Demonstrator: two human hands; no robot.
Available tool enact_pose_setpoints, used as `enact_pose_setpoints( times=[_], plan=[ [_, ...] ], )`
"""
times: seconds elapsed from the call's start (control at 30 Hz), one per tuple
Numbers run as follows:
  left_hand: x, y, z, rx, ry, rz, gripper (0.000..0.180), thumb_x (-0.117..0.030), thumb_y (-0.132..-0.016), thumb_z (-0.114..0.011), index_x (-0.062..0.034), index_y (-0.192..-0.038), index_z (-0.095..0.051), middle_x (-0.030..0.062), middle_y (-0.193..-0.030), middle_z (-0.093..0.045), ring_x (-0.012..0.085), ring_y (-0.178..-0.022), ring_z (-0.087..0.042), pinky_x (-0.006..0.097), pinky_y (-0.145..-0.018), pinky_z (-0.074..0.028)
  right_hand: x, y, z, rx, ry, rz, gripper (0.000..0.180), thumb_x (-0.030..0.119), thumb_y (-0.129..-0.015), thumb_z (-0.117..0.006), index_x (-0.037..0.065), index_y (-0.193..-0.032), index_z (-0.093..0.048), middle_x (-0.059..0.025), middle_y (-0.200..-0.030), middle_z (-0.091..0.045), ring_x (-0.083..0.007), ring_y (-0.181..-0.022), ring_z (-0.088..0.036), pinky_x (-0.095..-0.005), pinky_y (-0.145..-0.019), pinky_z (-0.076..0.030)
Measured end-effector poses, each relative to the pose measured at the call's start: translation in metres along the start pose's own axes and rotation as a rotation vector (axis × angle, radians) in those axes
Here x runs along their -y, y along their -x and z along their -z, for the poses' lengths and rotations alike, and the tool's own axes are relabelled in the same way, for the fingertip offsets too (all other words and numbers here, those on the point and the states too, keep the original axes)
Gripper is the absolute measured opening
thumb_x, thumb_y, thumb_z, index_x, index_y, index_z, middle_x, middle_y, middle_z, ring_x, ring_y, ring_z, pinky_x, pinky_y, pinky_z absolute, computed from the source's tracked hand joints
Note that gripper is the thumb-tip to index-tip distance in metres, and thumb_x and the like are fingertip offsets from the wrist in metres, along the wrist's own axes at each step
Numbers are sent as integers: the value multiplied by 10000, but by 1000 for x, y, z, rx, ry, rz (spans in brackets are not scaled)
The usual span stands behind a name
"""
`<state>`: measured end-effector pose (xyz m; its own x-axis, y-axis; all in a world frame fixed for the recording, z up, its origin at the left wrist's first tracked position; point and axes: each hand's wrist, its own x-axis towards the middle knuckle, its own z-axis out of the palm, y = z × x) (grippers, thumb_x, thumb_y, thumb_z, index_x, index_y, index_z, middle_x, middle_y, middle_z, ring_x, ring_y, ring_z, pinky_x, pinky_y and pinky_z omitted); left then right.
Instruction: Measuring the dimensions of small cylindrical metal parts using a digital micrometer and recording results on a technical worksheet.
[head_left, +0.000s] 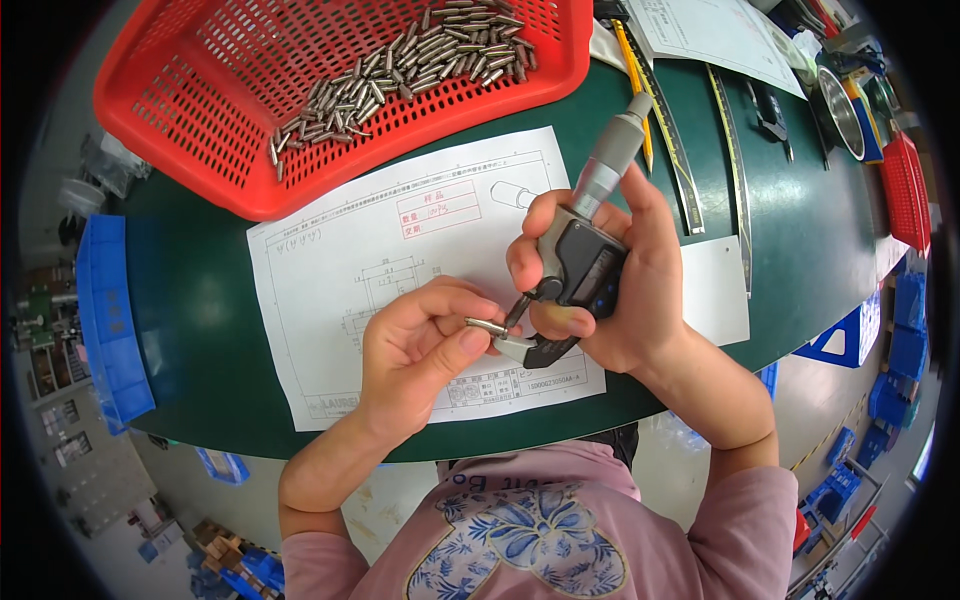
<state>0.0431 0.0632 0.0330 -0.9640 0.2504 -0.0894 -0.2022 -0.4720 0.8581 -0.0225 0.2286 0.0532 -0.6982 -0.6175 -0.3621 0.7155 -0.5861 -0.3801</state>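
Two hands working at centre of frame. Left hand (415, 345) pinching pin (487, 326) by one end between thumb and fingers, apparently leaving other end free for micrometer's gap; exact contact there being too small to tell. Right hand (650, 290) wrapping micrometer (572, 248), screen (599, 268) facing up, likely for easy reading. Basket (190, 150), upper left, holding loose pins (420, 60), probably keeping them together. Drawing (325, 275) lying beneath hands, presumably for consulting.

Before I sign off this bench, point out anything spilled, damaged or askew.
Nothing looks spilled or damaged. The paper drawing and red basket sit slanted on the green table; metal pins lie heaped inside the basket, and the left hand holds one pin at the micrometer.
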Motion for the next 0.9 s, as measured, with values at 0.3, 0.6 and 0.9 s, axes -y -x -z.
enact_pose_setpoints(
  times=[0.3,0.6,0.9],
  plan=[
    [0,0,-1,-1,-22,12,156,35,-805,-486,52,-958,-515,117,-964,-501,218,-894,-564,289,-766,-482,-2,-1,3,54,-11,12,652,616,-813,-199,47,-840,-514,-148,-717,-549,-124,-393,-376,-198,-353,-306],
    [-2,0,-3,-25,-75,45,165,37,-799,-473,50,-959,-511,104,-943,-515,206,-884,-568,264,-722,-495,-2,0,3,17,52,8,677,641,-795,-235,35,-874,-527,-143,-721,-561,-125,-423,-412,-201,-361,-318],
    [-2,0,-4,-50,-83,52,160,13,-800,-491,49,-954,-510,99,-937,-515,206,-878,-572,269,-678,-512,-2,0,3,7,6,-7,635,626,-781,-297,35,-837,-522,-112,-682,-569,-134,-388,-409,-226,-387,-346]
  ],
)
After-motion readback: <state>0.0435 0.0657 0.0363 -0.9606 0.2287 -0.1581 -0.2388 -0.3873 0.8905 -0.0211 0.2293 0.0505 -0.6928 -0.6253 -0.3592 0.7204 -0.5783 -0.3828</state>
